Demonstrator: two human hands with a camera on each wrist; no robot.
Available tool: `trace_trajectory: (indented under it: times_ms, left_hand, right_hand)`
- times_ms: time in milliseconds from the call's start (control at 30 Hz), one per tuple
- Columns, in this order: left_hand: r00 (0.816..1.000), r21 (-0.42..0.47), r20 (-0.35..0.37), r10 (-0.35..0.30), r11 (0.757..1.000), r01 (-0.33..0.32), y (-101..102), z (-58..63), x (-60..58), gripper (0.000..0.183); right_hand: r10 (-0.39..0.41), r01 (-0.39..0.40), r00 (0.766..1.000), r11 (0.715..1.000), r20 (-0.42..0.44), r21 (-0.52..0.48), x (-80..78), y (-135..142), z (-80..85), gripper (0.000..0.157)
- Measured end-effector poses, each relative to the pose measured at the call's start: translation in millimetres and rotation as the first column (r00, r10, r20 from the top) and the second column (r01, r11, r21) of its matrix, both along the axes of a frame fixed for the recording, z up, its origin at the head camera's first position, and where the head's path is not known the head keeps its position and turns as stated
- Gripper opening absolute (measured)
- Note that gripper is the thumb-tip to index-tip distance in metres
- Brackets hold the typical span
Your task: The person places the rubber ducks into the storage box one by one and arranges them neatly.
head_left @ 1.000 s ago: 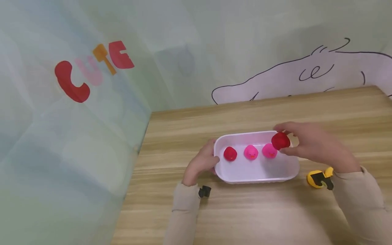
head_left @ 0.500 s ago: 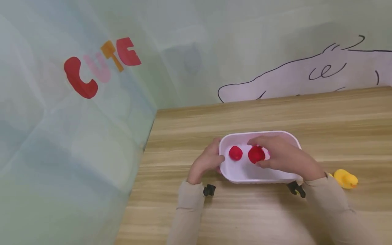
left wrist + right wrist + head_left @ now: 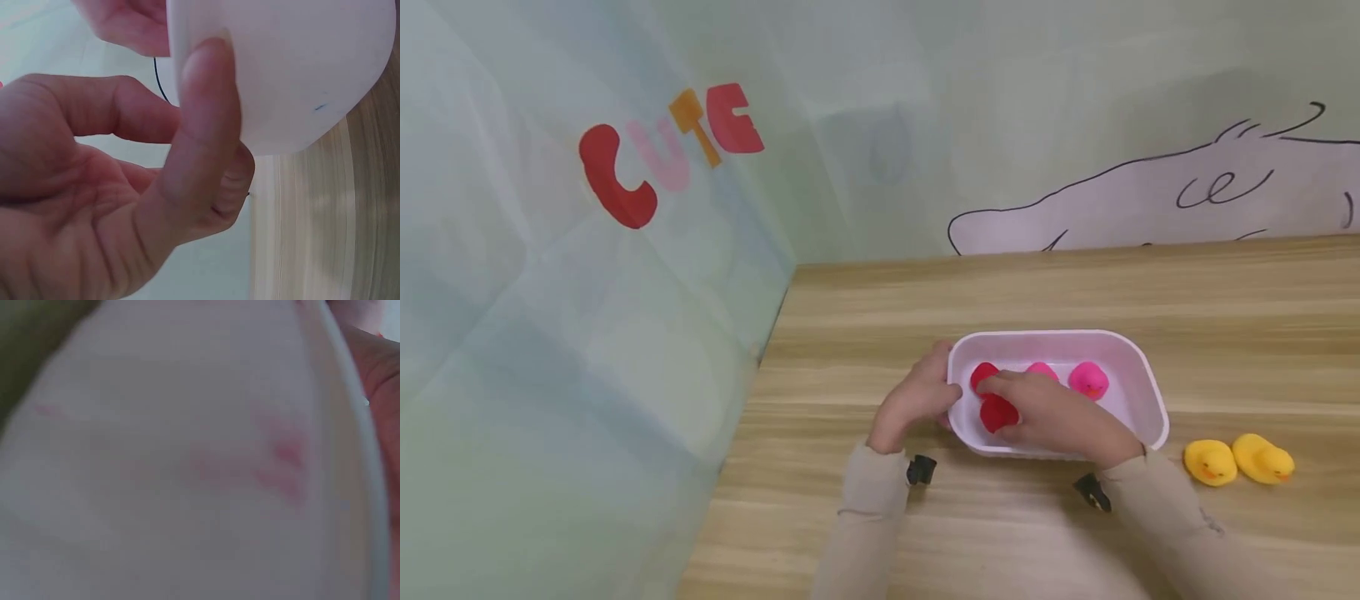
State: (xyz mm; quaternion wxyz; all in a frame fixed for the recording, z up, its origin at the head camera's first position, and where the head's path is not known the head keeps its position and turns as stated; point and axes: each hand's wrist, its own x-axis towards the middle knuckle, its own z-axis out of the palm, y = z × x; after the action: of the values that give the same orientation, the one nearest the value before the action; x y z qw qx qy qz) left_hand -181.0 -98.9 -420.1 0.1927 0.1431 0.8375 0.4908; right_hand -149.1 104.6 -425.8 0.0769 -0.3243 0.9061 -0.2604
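Observation:
My left hand (image 3: pixel 917 396) grips the left end of a white plastic box (image 3: pixel 1138 387), thumb over the rim. In the left wrist view, the left thumb (image 3: pixel 209 112) presses on the box wall (image 3: pixel 300 69). Inside the box, my right hand (image 3: pixel 1060 412) holds a small red toy (image 3: pixel 998 413) between thumb and fingers, low near the front left. Just behind it sits another red toy (image 3: pixel 982 377). A pink rubber duck (image 3: pixel 1088 381) stands to the right, and a second pink duck (image 3: pixel 1042 370) is partly hidden by my right hand. The right wrist view is blurred, mostly box wall (image 3: pixel 156 519).
Two yellow rubber ducks, one (image 3: pixel 1210 462) beside the other (image 3: pixel 1264 459), stand on the wooden table (image 3: pixel 880 317) right of the box. Black wrist mounts (image 3: pixel 921 470) show at both sleeves. A paper-covered wall (image 3: pixel 865 158) rises behind and at left.
My right hand has carried the red toy from above the box's right end leftward and down, close to the other red toy. The left hand keeps its hold. The yellow ducks are now uncovered.

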Motion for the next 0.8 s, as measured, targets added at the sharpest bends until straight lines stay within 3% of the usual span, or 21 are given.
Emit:
trace_trajectory:
  times_ms: [500, 800]
  left_hand:
    - [1.0, -0.056, -0.018, -0.01, 0.998, 0.009, 4, 1.0, 0.4, 0.054]
    - [1.0, -0.031, 0.001, 0.004, 1.0, -0.004, 1, 2.6, 2.1, 0.056]
  right_hand:
    - [-0.023, 0.022, 0.995, 1.0, 0.093, 0.003, -1.7, -8, -21.6, 0.056]
    - [-0.013, 0.011, 0.998, 1.0, 0.066, 0.024, -4.1, -10, -20.7, 0.056]
